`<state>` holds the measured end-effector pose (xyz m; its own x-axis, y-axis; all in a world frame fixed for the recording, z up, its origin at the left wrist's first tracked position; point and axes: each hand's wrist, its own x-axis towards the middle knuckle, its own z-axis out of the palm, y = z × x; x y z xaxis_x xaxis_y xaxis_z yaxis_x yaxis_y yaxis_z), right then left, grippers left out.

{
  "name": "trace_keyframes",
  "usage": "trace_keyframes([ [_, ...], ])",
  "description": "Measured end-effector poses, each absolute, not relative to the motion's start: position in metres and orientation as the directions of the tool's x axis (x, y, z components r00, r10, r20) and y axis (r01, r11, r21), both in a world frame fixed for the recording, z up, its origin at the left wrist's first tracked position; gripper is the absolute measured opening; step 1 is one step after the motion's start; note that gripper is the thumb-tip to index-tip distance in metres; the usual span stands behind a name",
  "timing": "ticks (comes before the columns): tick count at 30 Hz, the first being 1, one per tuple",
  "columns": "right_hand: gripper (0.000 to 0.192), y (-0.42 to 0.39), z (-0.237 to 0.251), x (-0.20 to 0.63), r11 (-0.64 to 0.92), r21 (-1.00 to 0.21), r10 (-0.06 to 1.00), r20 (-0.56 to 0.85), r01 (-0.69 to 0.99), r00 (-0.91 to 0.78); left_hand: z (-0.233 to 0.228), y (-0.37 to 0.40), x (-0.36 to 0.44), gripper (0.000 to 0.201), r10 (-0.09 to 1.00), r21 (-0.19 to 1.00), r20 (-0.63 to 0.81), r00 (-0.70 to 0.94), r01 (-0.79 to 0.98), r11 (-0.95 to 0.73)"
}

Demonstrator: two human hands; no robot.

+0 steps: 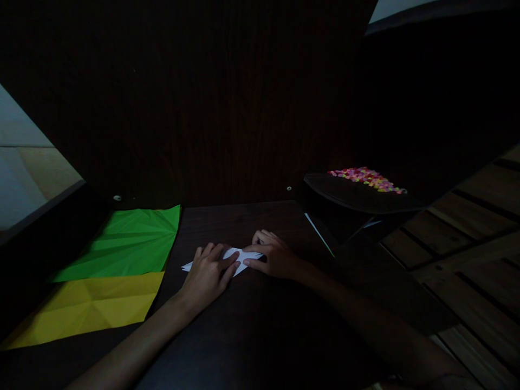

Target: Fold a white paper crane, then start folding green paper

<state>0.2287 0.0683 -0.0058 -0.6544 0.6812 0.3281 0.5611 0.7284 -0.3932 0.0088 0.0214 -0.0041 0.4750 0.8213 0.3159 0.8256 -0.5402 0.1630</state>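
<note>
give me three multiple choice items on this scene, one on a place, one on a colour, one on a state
1. Where does the green paper sheet lie?
A. to the left of the hands
B. on the tray of beads
C. under the right hand

2. What colour is the folded paper under the hands?
A. green
B. white
C. red

3. How are the hands placed on the folded paper?
A. both lifted off it
B. only the right hand touches it
C. both press down on it, flat on the dark table

Answers:
1. A, the green sheet lies left of the left hand, with a yellow sheet in front of it.
2. B, its visible parts between the hands are white.
3. C, the left hand and the right hand both rest on it with fingers down.
</note>
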Motion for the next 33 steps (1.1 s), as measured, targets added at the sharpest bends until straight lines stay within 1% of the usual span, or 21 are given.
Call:
trace_keyframes([
  [2, 0.03, 0.067, -0.008, 0.225, 0.717, -0.416, 0.693, 0.342, 0.559, -0.635, -0.004, 0.021, 0.009, 0.03, 0.824, 0.18, 0.318, 0.468, 0.824, -0.537],
  [5, 0.03, 0.066, -0.011, 0.222, 0.694, -0.445, 0.716, 0.347, 0.566, -0.605, -0.001, 0.024, 0.006, 0.029, 0.828, 0.224, 0.292, 0.479, 0.807, -0.546],
  [8, 0.027, 0.067, -0.011, 0.222, 0.692, -0.448, 0.717, 0.34, 0.566, -0.608, 0.005, 0.028, -0.002, 0.029, 0.814, 0.286, 0.254, 0.522, 0.764, -0.579],
  [12, 0.03, 0.068, -0.01, 0.224, 0.692, -0.444, 0.716, 0.325, 0.568, -0.618, 0.013, 0.031, -0.012, 0.028, 0.801, 0.35, 0.232, 0.552, 0.721, -0.598],
  [15, 0.026, 0.071, -0.011, 0.227, 0.676, -0.429, 0.734, 0.319, 0.599, -0.599, 0.014, 0.029, -0.012, 0.028, 0.797, 0.367, 0.229, 0.559, 0.709, -0.603],
  [19, 0.021, 0.076, -0.013, 0.227, 0.639, -0.392, 0.767, 0.394, 0.662, -0.506, 0.012, 0.023, -0.006, 0.028, 0.78, 0.369, 0.239, 0.579, 0.688, -0.624],
  [23, 0.02, 0.079, -0.013, 0.225, 0.611, -0.402, 0.785, 0.424, 0.682, -0.452, 0.008, 0.016, 0.0, 0.027, 0.744, 0.392, 0.266, 0.612, 0.637, -0.664],
  [26, 0.013, 0.079, -0.01, 0.226, 0.631, -0.405, 0.767, 0.458, 0.662, -0.45, 0.006, 0.012, 0.001, 0.026, 0.728, 0.426, 0.287, 0.623, 0.598, -0.679],
  [28, 0.007, 0.077, -0.007, 0.228, 0.664, -0.405, 0.741, 0.471, 0.629, -0.479, 0.005, 0.01, 0.002, 0.026, 0.727, 0.431, 0.301, 0.617, 0.592, -0.681],
  [33, 0.009, 0.068, 0.0, 0.233, 0.743, -0.354, 0.668, 0.435, 0.568, -0.603, -0.003, 0.005, 0.008, 0.025, 0.763, 0.37, 0.35, 0.543, 0.668, -0.646],
])
